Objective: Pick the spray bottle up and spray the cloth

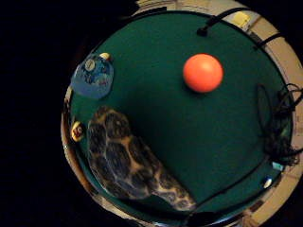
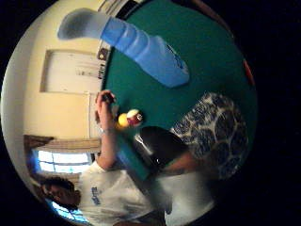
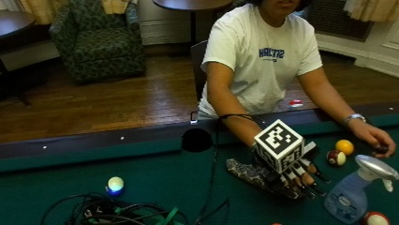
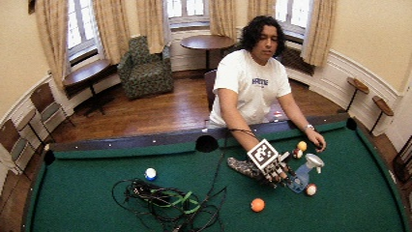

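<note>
While the gloved right hand [image 3: 293, 176] is held over the patterned cloth [image 3: 249, 174], fingers extended, nothing is gripped; the spray bottle [image 3: 357, 193] is seen upright just beside it on the green table [image 3: 75, 187].

A: Where is the spray bottle [image 3: 353, 194]?

B: It stands upright on the green worktop [image 3: 156, 187]. The body is pale blue and see-through, with an oval label, and the trigger head on top is grey-white.

A: And the cloth [image 3: 252, 174]?

B: It lies crumpled on the same worktop, near the bottle but apart from it. It has a dark pattern of rounded patches with light outlines.
</note>
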The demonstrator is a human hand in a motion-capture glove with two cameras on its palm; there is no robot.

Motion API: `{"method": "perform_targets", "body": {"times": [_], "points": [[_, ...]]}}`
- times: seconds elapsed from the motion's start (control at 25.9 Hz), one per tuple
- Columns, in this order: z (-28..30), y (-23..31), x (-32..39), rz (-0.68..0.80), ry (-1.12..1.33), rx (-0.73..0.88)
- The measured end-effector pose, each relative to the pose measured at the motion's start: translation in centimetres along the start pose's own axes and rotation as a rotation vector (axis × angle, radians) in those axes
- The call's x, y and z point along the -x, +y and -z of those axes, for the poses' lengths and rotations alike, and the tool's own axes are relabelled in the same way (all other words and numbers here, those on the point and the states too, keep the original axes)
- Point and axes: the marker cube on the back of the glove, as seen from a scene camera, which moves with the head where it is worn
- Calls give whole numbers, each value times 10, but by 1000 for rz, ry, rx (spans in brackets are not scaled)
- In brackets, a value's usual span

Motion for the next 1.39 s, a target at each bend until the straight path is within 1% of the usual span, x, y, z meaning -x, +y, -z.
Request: {"method": "perform_targets", "body": {"times": [0.15, 0.42, 0.77, 1.04, 1.39], "points": [[14, 36, 1, 98, 126, 23], [40, 104, 14, 249, 242, 47], [67, 168, 24, 351, 244, 70], [94, 195, 24, 388, 270, 65], [115, 209, 30, 416, 271, 20]]}}
